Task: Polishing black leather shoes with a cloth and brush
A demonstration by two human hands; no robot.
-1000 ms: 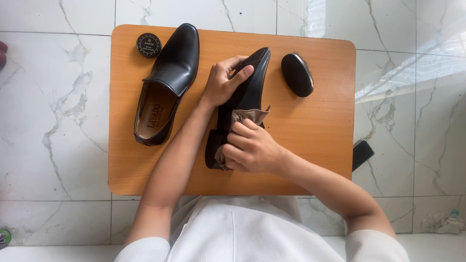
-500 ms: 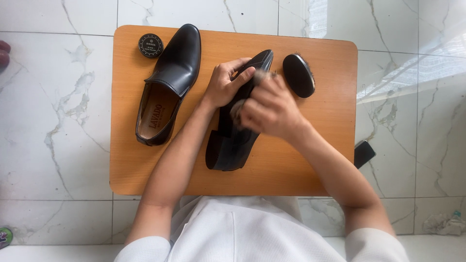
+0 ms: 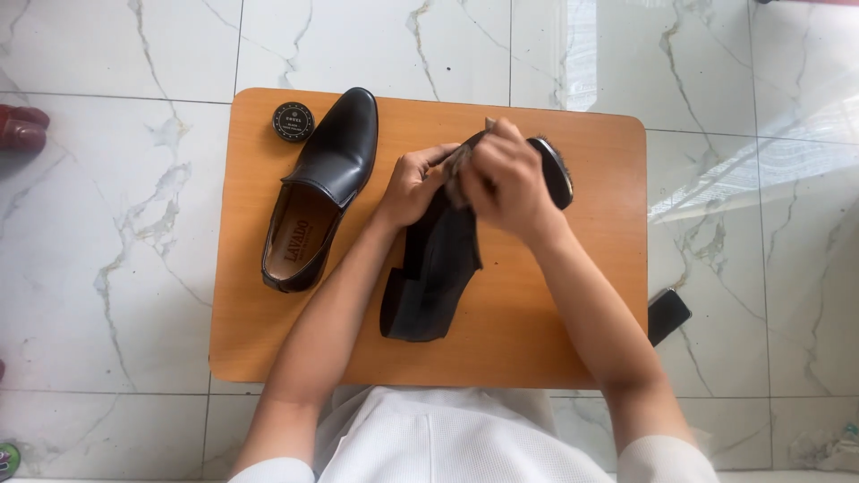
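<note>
A black leather shoe lies tilted on its side in the middle of a small orange wooden table. My left hand grips its front part and steadies it. My right hand is closed on a small brownish cloth and presses it against the toe end of the shoe. The shoe's toe is hidden under both hands. A second black shoe stands upright on the table to the left, its opening facing up.
A round black polish tin sits at the table's far left corner. A dark oval brush lies just behind my right hand. A black phone-like object is on the marble floor at the table's right edge.
My right hand with the cloth has slid from the heel end of the shoe up to the toe end. The left hand keeps its hold.
</note>
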